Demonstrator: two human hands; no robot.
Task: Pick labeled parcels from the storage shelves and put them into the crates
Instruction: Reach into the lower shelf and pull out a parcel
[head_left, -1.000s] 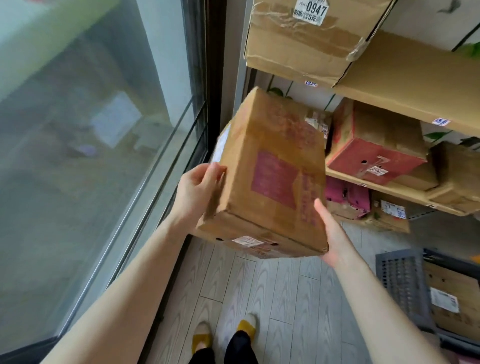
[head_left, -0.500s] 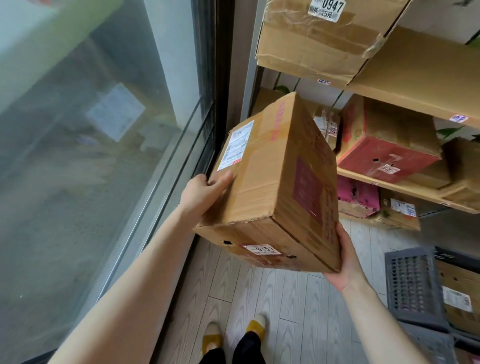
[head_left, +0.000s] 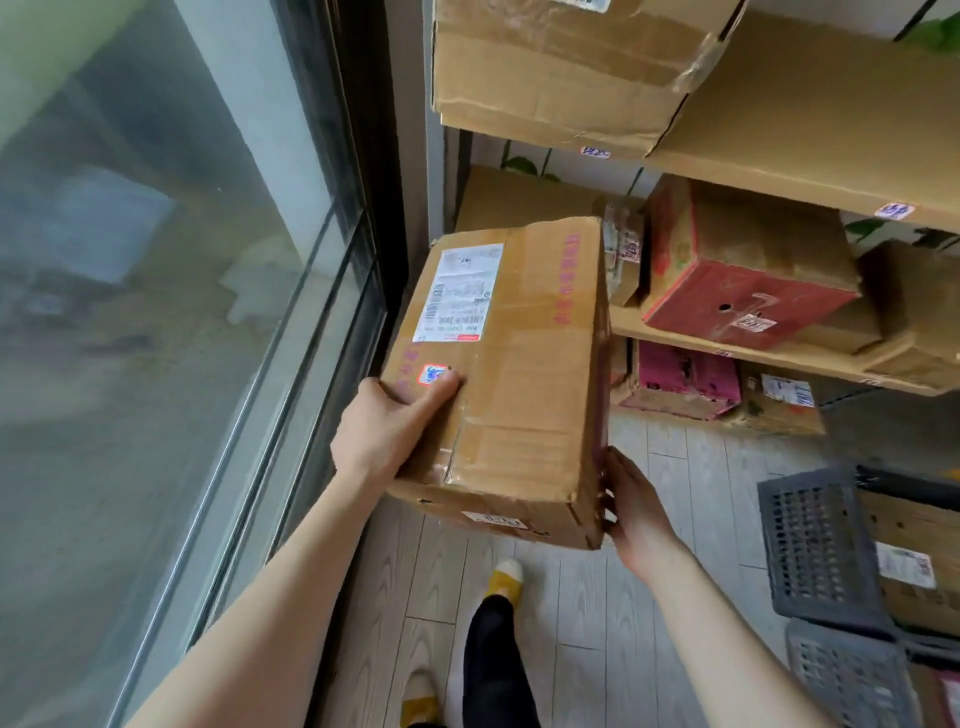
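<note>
A labeled parcel was held before the shelves. The left hand gripped its corner; the right hand pressed flat.

- A person holds a brown box in the air with both hands.
- The left hand grips the box's left edge, with the thumb on top.
- The right hand presses flat on the box's right side, near the bottom corner.
- A white label is stuck on top of the box.
- Behind it are shelves with a red box and a pink box below it.
- A big brown box sits on the top shelf.
- A grey crate stands on the floor at the right, with a parcel inside.
- A big window is on the left.
- Yellow shoes show below.
</note>
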